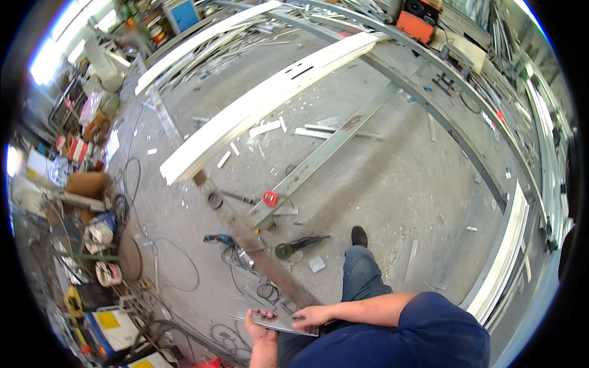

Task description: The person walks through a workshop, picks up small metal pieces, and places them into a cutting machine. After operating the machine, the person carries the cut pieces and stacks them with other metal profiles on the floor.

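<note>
Both hands grip a flat metal strip (279, 322) — left hand (261, 328) under its left end, right hand (313, 317) pinching its right — long axis crosswise.

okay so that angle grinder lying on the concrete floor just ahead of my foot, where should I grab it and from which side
Probably by the long dark body of the angle grinder, not the round disc end at its left. It lies flat on the grey concrete floor, body pointing right toward your black shoe, so come from above on that side. Both your left hand and right hand are on a flat grey metal plate.
</note>
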The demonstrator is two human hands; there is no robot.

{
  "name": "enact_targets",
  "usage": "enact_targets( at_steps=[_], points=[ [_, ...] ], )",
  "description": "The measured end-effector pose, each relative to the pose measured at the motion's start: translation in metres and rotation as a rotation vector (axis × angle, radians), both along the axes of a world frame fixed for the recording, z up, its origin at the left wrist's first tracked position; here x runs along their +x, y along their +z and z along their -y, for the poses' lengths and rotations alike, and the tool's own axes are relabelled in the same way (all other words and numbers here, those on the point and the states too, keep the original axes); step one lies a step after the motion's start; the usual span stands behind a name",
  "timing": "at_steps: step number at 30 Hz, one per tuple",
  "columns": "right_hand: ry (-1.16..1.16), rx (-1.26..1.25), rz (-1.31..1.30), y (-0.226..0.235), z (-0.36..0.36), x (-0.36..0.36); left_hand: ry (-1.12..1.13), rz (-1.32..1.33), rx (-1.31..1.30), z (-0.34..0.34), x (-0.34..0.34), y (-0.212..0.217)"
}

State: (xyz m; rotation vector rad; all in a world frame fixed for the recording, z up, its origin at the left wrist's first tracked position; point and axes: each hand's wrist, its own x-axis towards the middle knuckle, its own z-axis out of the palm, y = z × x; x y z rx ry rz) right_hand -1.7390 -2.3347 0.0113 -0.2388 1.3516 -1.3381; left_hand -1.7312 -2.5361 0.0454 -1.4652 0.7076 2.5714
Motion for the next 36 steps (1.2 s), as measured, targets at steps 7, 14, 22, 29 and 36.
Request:
enact_targets(
  at_steps=[7,14,22,29,36],
  points=[
    [-0.697,-0.32,1.081,0.061,-0.111,-0.09,-0.197,-0.565,-0.392,-0.183,-0.12,0.184],
    [-0.917,-0.381,0.987,0.186,-0.255,-0.174,-0.617,-1.053,-0.613,-0.343,-0.19,0.28],
    [-0.973,-0.582,0.98,0.237,-0.376,-0.204,-0.677,-0.955,-0.327,-0.426,-0.259,0.282],
    [-0.902,-0.177,0.471,0.203,-0.414,-0.257,-0.568,-0.335,0.079,-0.415,-0.374,0.205],
    [-1.007,0.491,0.077,0.157,-0.541,-0.357,-0.098,0.057,0.132,-0.365,-0.469,0.122]
  ],
)
